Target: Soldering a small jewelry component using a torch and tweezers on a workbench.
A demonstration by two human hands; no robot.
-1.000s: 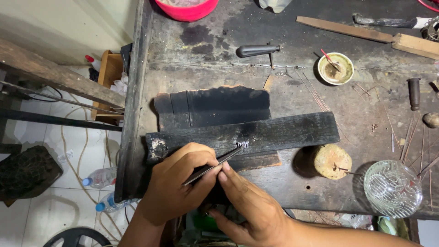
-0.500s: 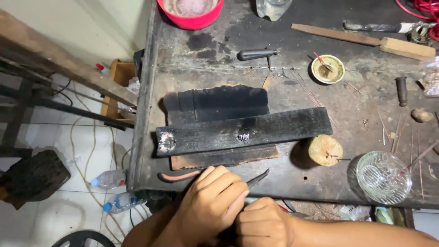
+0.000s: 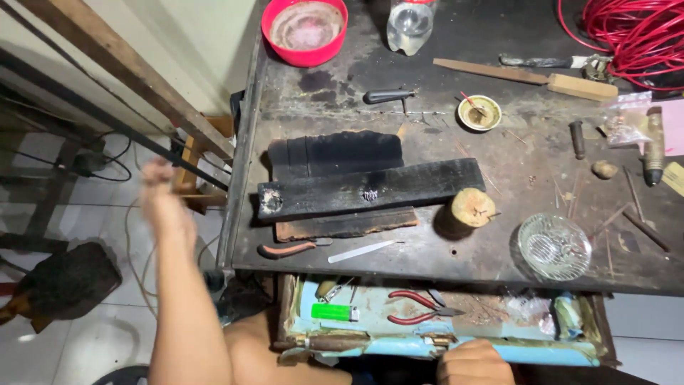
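My right hand (image 3: 474, 360) sits at the bottom edge of view, knuckles up, curled over the front edge of an open blue drawer (image 3: 499, 351) under the workbench. Out to the left, over the floor, my left hand (image 3: 165, 207) is raised and motion-blurred, with nothing visible in it. On the bench lies a charred black wooden plank (image 3: 413, 185) with a small silver piece (image 3: 369, 194) on its top. In front of it lie a flat metal strip (image 3: 360, 251) and an orange-handled tool (image 3: 285, 249). Neither hand touches them.
The drawer holds red-handled pliers (image 3: 417, 308) and a green lighter (image 3: 333, 311). A wooden stump (image 3: 470, 208), glass dish (image 3: 554, 246), small bowl (image 3: 479, 113), wooden-handled file (image 3: 527, 77), red bowl (image 3: 305, 28), bottle (image 3: 410, 21) and red wire (image 3: 627, 36) are on the bench.
Both hands have left the plank. The metal tool they held now lies on the bench. The drawer stands open, my right hand on its front; my left hand has swung out left.
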